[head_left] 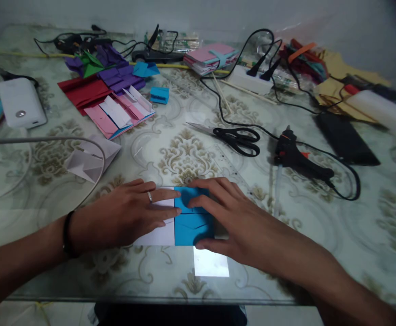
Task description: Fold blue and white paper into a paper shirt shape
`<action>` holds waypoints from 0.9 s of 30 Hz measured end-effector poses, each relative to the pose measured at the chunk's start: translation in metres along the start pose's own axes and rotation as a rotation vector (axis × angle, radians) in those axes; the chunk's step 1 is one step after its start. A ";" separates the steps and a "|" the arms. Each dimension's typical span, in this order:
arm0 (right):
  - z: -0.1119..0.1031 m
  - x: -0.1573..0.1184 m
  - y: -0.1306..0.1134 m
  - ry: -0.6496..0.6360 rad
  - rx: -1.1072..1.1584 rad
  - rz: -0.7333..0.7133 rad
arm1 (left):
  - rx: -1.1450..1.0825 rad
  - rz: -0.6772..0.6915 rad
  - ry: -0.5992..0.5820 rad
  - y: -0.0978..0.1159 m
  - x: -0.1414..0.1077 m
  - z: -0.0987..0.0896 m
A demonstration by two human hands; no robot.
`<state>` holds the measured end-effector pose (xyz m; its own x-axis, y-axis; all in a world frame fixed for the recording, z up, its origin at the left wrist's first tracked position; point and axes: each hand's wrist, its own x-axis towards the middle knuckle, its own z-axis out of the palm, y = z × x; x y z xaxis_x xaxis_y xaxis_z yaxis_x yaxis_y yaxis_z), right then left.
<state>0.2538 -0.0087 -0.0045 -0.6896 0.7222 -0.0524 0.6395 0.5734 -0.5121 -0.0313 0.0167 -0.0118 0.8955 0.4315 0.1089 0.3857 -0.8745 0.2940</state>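
Note:
A folded paper piece lies flat near the table's front edge, its left part white and its right part blue. Over the white part rests my left hand, a ring on one finger, its fingers stretched out to the blue edge. My right hand is spread over the right side of the blue part, fingertips on its upper half and thumb at the lower edge. Neither hand grips the paper; both press or touch it from above. Parts of the paper are hidden under the hands.
Black scissors and a glue gun with its cable lie beyond my right hand. A phone is at the right. Folded coloured papers, a white power bank and a power strip lie farther back.

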 end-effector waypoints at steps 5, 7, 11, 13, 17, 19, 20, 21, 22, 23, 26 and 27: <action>-0.002 -0.001 -0.002 -0.025 -0.007 -0.003 | -0.006 0.017 -0.020 0.000 0.002 -0.003; -0.003 -0.002 -0.003 -0.020 -0.010 -0.008 | -0.005 0.012 -0.029 0.001 0.001 -0.003; -0.004 -0.002 -0.007 -0.010 -0.006 -0.012 | 0.002 -0.032 -0.066 0.002 0.000 -0.002; -0.004 -0.001 -0.008 -0.012 -0.011 -0.017 | 0.005 -0.017 -0.047 0.001 -0.001 -0.001; -0.005 0.000 -0.011 -0.015 -0.036 -0.019 | 0.008 0.009 -0.012 -0.001 -0.001 -0.001; -0.006 0.001 -0.012 -0.022 -0.045 -0.020 | 0.002 0.007 -0.015 -0.002 -0.001 -0.002; -0.006 0.002 -0.012 -0.024 -0.049 -0.022 | 0.001 0.010 -0.020 -0.002 -0.001 -0.003; -0.006 0.002 -0.012 -0.024 -0.052 -0.024 | 0.001 0.013 -0.022 -0.002 0.000 -0.003; -0.006 0.002 -0.012 -0.023 -0.054 -0.025 | 0.001 0.020 -0.020 -0.002 0.000 -0.003; -0.006 0.003 -0.012 -0.019 -0.054 -0.023 | 0.003 0.021 -0.021 -0.002 -0.001 -0.004; -0.005 0.002 -0.012 -0.012 -0.028 -0.014 | -0.003 0.019 0.005 -0.002 -0.002 -0.002; -0.005 0.002 -0.012 -0.004 -0.013 -0.012 | -0.011 0.025 0.027 -0.003 -0.002 -0.001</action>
<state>0.2464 -0.0130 0.0058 -0.6990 0.7133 -0.0500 0.6352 0.5874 -0.5015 -0.0345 0.0183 -0.0117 0.8983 0.4159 0.1419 0.3610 -0.8826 0.3013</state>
